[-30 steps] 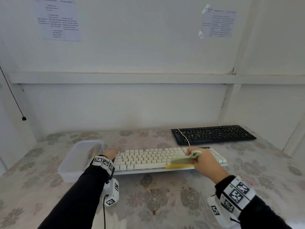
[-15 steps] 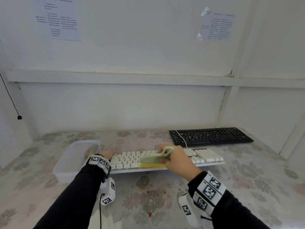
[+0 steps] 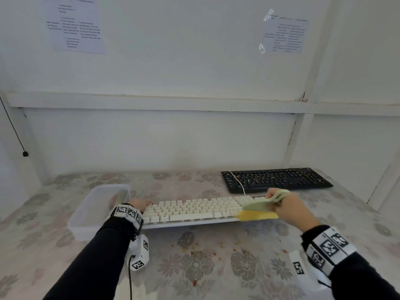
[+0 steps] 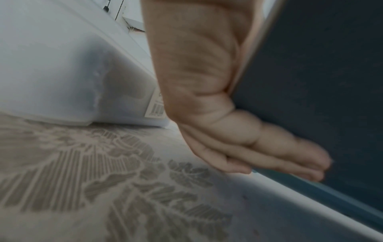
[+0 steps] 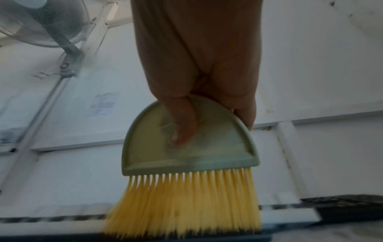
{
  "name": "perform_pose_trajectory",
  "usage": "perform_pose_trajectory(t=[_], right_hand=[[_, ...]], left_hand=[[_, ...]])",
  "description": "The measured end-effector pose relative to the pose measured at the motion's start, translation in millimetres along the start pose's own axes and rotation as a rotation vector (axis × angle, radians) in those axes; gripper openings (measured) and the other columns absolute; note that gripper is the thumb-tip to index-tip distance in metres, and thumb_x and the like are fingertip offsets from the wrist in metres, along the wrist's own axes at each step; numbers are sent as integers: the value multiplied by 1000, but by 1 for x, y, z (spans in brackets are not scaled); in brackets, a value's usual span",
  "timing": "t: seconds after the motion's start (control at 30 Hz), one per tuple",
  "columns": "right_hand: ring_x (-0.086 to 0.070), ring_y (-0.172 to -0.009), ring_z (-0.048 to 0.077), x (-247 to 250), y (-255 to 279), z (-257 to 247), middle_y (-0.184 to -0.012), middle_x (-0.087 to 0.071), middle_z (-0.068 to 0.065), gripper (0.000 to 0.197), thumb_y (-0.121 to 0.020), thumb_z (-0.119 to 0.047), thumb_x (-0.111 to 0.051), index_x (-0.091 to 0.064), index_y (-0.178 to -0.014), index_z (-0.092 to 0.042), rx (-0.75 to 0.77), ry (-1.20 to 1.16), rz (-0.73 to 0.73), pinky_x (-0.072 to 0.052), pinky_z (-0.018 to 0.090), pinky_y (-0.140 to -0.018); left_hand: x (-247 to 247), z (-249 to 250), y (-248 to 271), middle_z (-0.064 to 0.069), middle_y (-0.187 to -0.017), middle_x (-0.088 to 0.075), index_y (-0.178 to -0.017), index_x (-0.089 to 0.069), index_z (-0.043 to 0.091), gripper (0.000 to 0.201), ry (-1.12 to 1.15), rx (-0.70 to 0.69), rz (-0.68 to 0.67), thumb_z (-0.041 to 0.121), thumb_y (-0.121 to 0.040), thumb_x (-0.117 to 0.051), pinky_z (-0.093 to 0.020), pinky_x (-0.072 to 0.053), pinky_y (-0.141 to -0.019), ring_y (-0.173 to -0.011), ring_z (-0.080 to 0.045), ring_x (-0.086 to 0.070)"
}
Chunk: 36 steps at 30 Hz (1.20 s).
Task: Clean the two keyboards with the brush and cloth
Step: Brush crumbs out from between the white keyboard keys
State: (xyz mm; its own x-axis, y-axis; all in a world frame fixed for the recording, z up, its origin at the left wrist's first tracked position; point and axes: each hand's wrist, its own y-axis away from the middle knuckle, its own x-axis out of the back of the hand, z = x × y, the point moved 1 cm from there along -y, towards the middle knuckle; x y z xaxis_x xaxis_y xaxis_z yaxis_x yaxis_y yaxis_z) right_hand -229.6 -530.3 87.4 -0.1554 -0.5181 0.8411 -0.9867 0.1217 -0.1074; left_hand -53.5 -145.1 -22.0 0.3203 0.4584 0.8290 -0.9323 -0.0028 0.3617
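The right hand (image 3: 291, 207) is gripping a pale green brush (image 3: 258, 205) by its handle, fingers curled round it and the thumb (image 5: 183, 124) pressing flat on the half-round back. The yellow bristles (image 5: 186, 201) are hanging below the hand and touching the right end of the white keyboard (image 3: 194, 210), along its near edge. Just beyond this hand, the black keyboard (image 3: 277, 178) is lying flat on the flowered tablecloth (image 3: 194, 267), a white cable (image 3: 238, 182) crossing its left part.

The left hand (image 3: 139, 204) is holding the white keyboard's left end, its fingers (image 4: 269, 150) lying together under the dark underside, which is tilting up off the table. Immediately left of this hand, a clear plastic container (image 3: 97, 207) is sitting on the cloth. Near the hands, reddish crumbs (image 3: 214, 252) are lying scattered on the cloth in front of the white keyboard.
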Motion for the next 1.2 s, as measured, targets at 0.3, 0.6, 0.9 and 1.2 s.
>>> perform_pose_trajectory(t=[0.3,0.6,0.9,1.2], right_hand=[[-49,-74,24,41,-9,2,-82,-56,12,23,-81,6,-54,-54,-82,-16,-118,80,227,-36,24,-66],[-58,-79,18,-33,-34,-108,-87,-60,5,27,-85,3,-55,-63,-103,-16,207,-127,-39,-43,6,-53],[-52,-68,10,-80,-50,-175,-86,-54,1,20,-88,-2,-51,-60,-104,-11,370,-87,-72,-37,4,-47],[-53,-82,17,-109,-52,-183,-97,-62,9,20,-92,-12,-54,-59,-109,-3,414,-91,-161,-42,18,-71]], left_hand=[[-4,7,8,-20,-140,-46,-133,-47,-3,39,301,64,12,18,-103,-35,-28,-42,-91,-130,-33,-44],[-9,-1,4,-17,-129,-57,-125,-55,5,39,984,71,31,31,-96,-50,-48,-41,-105,-119,-34,-54],[-13,4,29,-21,-131,-51,-122,-55,6,32,1194,89,128,23,-97,-46,-45,-40,-101,-119,-35,-51],[-26,2,20,-13,-83,-69,-73,-71,17,36,1407,99,134,45,-82,-52,-41,-53,-78,-77,-29,-65]])
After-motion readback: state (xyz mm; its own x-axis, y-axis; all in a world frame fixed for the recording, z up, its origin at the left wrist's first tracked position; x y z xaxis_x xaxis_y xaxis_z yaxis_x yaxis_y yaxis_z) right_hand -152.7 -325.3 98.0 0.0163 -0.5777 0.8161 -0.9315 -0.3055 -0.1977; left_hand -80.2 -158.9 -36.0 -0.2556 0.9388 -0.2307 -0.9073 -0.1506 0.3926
